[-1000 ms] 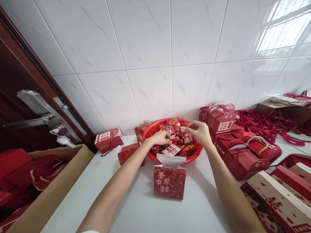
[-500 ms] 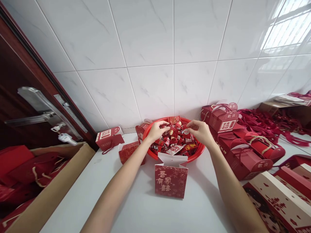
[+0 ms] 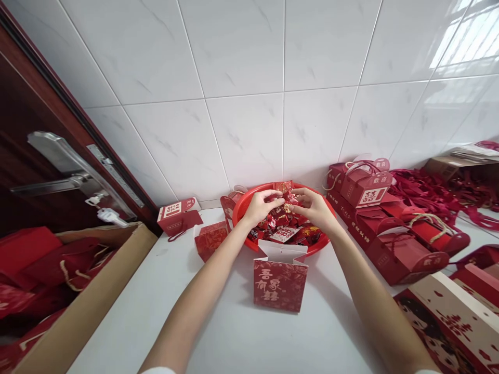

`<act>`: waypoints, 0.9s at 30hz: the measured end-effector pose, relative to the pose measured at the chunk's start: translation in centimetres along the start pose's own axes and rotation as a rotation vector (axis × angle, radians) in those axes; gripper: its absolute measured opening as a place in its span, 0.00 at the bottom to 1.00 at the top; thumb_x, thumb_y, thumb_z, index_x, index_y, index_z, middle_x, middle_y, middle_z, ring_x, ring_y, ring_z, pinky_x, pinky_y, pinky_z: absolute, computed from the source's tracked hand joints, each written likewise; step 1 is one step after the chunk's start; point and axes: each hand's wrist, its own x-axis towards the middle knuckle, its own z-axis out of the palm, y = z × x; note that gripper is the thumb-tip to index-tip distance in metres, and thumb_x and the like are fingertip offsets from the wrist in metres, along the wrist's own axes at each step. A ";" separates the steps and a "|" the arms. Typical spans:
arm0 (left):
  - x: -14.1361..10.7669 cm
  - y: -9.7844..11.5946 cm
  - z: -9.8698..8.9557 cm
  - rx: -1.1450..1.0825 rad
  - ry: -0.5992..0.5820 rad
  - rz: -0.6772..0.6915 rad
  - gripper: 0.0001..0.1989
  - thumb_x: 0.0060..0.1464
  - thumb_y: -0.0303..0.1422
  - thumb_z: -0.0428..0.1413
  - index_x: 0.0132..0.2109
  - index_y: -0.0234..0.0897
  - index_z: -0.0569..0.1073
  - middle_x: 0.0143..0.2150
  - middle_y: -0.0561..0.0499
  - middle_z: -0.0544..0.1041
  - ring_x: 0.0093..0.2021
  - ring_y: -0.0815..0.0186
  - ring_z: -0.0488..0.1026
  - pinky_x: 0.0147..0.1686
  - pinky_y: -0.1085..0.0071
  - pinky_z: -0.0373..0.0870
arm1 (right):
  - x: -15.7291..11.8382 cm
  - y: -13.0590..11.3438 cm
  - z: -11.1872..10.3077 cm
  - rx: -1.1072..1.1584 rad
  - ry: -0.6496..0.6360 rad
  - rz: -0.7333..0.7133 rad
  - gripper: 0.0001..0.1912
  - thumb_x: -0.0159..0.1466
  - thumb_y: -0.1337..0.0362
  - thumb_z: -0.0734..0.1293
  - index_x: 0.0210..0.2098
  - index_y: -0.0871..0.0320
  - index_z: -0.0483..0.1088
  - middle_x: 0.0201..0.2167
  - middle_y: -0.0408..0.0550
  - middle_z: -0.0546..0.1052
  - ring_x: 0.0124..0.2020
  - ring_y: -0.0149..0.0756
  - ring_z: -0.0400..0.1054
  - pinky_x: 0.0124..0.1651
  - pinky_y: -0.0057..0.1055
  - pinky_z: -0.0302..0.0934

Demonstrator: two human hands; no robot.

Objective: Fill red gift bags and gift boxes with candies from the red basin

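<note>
My left hand reaches over a red plastic basin of wrapped candies. Its fingers are drawn together among the wrappers, and whatever they grip is hidden. Facing it, my right hand is also over the candies, thumb and fingers apart, with red wrappers in the gap. A pale square card or packet lies on the pile towards me. In front of the basin stands an upright red gift box, its white-lined top flaps open.
Closed red gift boxes are stacked at the right, beside dark red ribbons. A small red box and another sit left of the basin. A carton of red bags stands by the door. Tiled wall lies behind.
Both hands have come closer together over the basin; the right moved inward and its thumb and fingers spread apart. The view has shifted slightly. The upright box has stayed in place.
</note>
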 end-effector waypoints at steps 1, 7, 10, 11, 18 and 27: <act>-0.1 -0.2 0.1 -0.007 0.002 -0.011 0.18 0.46 0.41 0.67 0.43 0.36 0.81 0.48 0.45 0.83 0.51 0.55 0.77 0.54 0.61 0.71 | 0.0 0.2 -0.1 -0.013 0.014 0.000 0.23 0.54 0.53 0.76 0.47 0.55 0.74 0.40 0.49 0.80 0.41 0.43 0.75 0.46 0.41 0.69; -0.6 -1.3 0.2 -0.017 0.030 -0.089 0.15 0.48 0.38 0.66 0.41 0.34 0.81 0.50 0.42 0.82 0.53 0.53 0.77 0.56 0.59 0.70 | 0.3 1.4 0.3 -0.092 0.087 0.015 0.25 0.49 0.58 0.79 0.45 0.55 0.74 0.45 0.49 0.80 0.49 0.46 0.73 0.54 0.44 0.66; -0.7 -1.7 0.2 0.033 0.071 -0.075 0.11 0.49 0.34 0.65 0.41 0.35 0.81 0.49 0.44 0.82 0.52 0.55 0.77 0.56 0.60 0.70 | 0.5 2.0 0.7 -0.106 0.030 0.076 0.20 0.47 0.61 0.79 0.39 0.55 0.76 0.44 0.49 0.81 0.49 0.48 0.74 0.56 0.46 0.66; -0.7 -1.8 0.1 0.053 0.080 -0.064 0.10 0.50 0.33 0.64 0.41 0.35 0.81 0.48 0.45 0.83 0.51 0.56 0.77 0.55 0.61 0.70 | 0.5 2.1 0.7 -0.100 0.006 0.092 0.19 0.47 0.61 0.79 0.38 0.55 0.77 0.43 0.49 0.81 0.49 0.48 0.74 0.56 0.46 0.66; -0.9 -1.7 0.4 0.183 0.104 -0.013 0.08 0.53 0.27 0.60 0.41 0.35 0.80 0.46 0.46 0.83 0.49 0.59 0.78 0.53 0.64 0.71 | 0.1 1.8 0.3 -0.043 -0.006 0.125 0.18 0.48 0.59 0.78 0.38 0.56 0.78 0.43 0.50 0.81 0.49 0.49 0.74 0.56 0.47 0.67; -0.9 -1.8 0.7 0.246 0.173 -0.057 0.08 0.55 0.25 0.57 0.39 0.36 0.81 0.46 0.48 0.84 0.48 0.60 0.78 0.54 0.66 0.71 | -0.2 1.8 0.2 0.044 0.131 0.194 0.15 0.47 0.58 0.74 0.33 0.56 0.73 0.33 0.47 0.80 0.36 0.42 0.75 0.38 0.37 0.70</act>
